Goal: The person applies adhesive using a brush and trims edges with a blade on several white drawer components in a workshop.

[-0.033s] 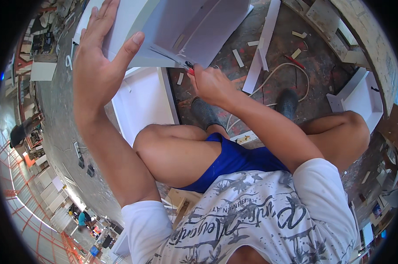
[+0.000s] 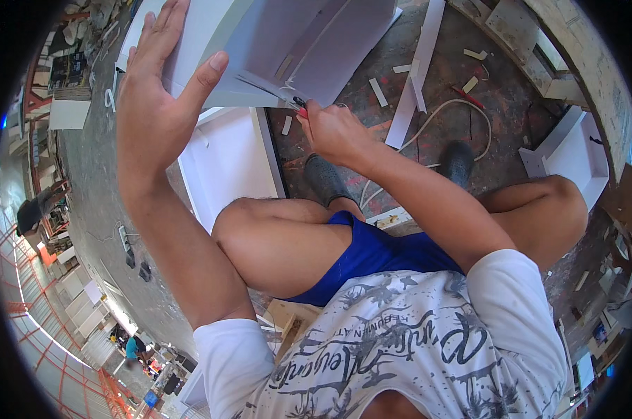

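Note:
Flat against the outer face of a large white panelled piece (image 2: pixel 221 52), my left hand (image 2: pixel 155 105) has its fingers stretched out and its thumb apart. Below the piece's near edge, my right hand (image 2: pixel 340 133) is closed around a small red-and-black-handled tool (image 2: pixel 301 107). The tool's tip meets the inner side of the white piece near its lower edge, and its exact kind is hard to make out. A dark groove runs along that inner side. Under the piece stands a white open box-like frame (image 2: pixel 235 157), beside my left knee.
A long white strip (image 2: pixel 415 77) lies on the dark stained floor (image 2: pixel 330 63) with several small offcuts. A pale cable (image 2: pixel 490 129) loops near my right shoe (image 2: pixel 456 164). At right sits a white angled piece (image 2: pixel 574 150). Another person (image 2: pixel 133 347) is far off at lower left.

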A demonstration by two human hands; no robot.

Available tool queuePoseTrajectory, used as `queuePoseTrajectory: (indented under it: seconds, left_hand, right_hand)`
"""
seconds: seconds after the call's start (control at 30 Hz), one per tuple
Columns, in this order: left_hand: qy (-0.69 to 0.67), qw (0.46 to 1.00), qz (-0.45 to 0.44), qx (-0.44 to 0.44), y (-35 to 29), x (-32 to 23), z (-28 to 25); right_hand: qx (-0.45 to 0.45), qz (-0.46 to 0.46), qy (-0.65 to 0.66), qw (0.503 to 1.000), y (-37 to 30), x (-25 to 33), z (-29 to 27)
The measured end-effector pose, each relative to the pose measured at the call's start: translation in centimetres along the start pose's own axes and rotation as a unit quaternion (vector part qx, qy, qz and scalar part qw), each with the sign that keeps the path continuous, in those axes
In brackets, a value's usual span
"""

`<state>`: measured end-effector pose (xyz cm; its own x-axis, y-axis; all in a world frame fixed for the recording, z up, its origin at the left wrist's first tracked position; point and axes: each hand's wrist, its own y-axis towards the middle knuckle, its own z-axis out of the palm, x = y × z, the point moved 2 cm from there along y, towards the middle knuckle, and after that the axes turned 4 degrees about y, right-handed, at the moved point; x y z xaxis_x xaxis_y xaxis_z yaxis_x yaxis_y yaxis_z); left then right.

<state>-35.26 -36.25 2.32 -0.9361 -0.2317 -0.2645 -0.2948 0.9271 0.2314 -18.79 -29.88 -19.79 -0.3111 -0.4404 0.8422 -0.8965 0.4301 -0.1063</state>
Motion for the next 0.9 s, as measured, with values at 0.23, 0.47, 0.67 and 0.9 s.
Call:
queuePoseTrajectory:
  seconds: [0.23,0.47,0.67,0.9]
  left_hand:
    - [0.013,1.000,0.002,0.000,0.0,-0.1,0.0]
    - [0.003,1.000,-0.006,0.002,0.0,0.1,0.3]
    - [0.003,1.000,-0.006,0.007,0.1,0.1,0.1]
    - [-0.031,0.999,-0.008,0.009,0.1,0.2,0.7]
  right_hand:
    - [0.003,0.019,-0.001,1.000,-2.8,-2.0,0.8]
    - [-0.024,-0.004,0.004,1.000,0.0,-3.7,2.4]
    - [-0.010,0.017,0.015,1.000,-2.1,-5.5,3.6]
    - [0.045,0.051,-0.015,0.998,0.4,-6.5,3.8]
